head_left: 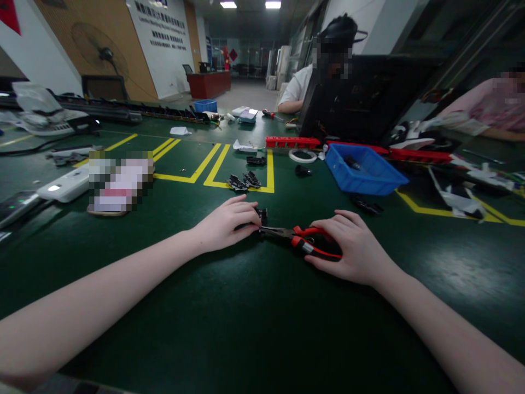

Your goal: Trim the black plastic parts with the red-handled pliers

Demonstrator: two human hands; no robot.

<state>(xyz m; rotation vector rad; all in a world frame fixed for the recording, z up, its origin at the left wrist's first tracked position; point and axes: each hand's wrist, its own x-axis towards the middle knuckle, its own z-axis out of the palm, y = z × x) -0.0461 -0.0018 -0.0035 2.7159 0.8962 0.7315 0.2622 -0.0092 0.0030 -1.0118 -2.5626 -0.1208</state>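
Near the middle of the green table (246, 317), my left hand (229, 223) pinches a small black part (263, 214), mostly hidden behind its fingers. My right hand (355, 246) is wrapped round the red handles of long-nosed pliers (301, 238). The pliers point left, and their tips meet the black part at my left fingertips. Whether the jaws grip it is too small to tell. Just beyond my left hand lie several black parts (244, 180) inside a yellow taped outline, with another black piece (256, 160) behind them.
A blue bin (365, 172) holding dark parts stands at right, a black piece (367, 205) before it. A tape roll (302, 156) lies left of it. Phone (121, 186) and white device (71, 180) lie at left. A person (301, 87) sits behind a large black panel (361, 98).
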